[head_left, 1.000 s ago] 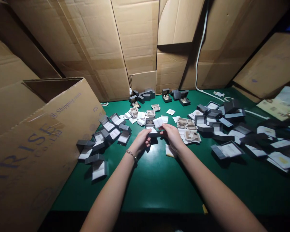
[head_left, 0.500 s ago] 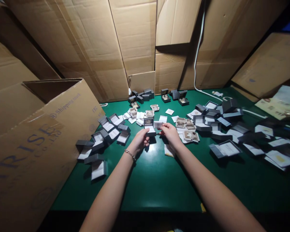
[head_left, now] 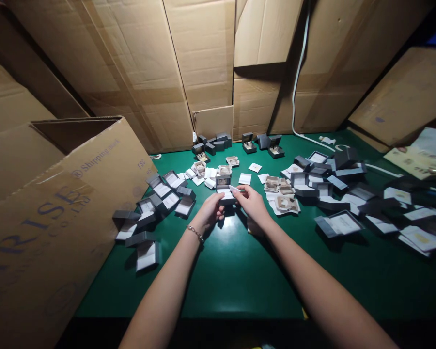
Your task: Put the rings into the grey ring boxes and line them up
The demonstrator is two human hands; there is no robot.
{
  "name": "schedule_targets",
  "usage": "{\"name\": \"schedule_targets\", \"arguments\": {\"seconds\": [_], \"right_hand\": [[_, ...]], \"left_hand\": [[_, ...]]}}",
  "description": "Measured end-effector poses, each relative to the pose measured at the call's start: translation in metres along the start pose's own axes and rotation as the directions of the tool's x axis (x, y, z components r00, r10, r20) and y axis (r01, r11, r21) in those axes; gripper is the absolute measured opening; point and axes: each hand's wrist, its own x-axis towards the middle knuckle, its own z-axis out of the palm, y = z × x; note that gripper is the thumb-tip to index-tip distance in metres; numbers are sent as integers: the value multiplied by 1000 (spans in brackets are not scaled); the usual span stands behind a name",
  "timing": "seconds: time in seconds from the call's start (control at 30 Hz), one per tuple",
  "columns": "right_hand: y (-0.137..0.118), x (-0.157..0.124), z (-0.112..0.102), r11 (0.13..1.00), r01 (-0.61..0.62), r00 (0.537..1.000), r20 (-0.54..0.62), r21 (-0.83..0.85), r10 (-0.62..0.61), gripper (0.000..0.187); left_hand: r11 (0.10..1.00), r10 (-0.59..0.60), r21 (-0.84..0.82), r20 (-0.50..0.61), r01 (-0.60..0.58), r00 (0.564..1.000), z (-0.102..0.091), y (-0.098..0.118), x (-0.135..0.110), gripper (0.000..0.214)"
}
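Observation:
A small dark jewellery box (head_left: 224, 181) with a raised lid and a pale inside is in the middle of the green table. My left hand (head_left: 212, 208), with a chain bracelet at the wrist, grips its left front side. My right hand (head_left: 250, 199) pinches a small white card (head_left: 234, 189) at the box's right side, tilted against the opening. My fingers partly hide the card and the box front. Behind lie white folded inserts (head_left: 210, 173) and a flat white card (head_left: 244, 179). To the right are beige-brown inserts (head_left: 286, 204).
Open dark boxes (head_left: 147, 254) are scattered at left, beside a large carton (head_left: 69, 218). Many more boxes and cards (head_left: 339, 224) are heaped at right. Several closed boxes (head_left: 218, 144) stand at the back. A white cable (head_left: 295, 92) hangs down the cardboard wall (head_left: 203, 58).
My right hand has moved left with the white card, from beside the box to its opening. The card is now tilted. My left hand still holds the box in place.

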Motion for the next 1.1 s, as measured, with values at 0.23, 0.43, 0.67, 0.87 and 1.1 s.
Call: {"name": "schedule_targets", "arguments": {"seconds": [0.23,0.43,0.67,0.87,1.1], "right_hand": [[-3,-1,-4,997,20,999,41,-77,-17,28],[1,4,-8,983,117,990,-67,-142,-127,26],[0,4,-6,986,126,987,-110,109,-114,27],[-1,1,-5,989,105,990,-107,104,-94,27],[0,0,-5,994,96,994,-55,51,-93,22]], "left_hand": [[997,53,60,41,-55,998,3,0,-5,28],[997,49,55,25,-50,998,3,0,-5,30],[995,54,80,34,-57,998,3,0,-4,29],[982,81,164,67,-91,994,6,0,-8,25],[945,92,309,70,-109,993,9,-3,-7,27]]}}
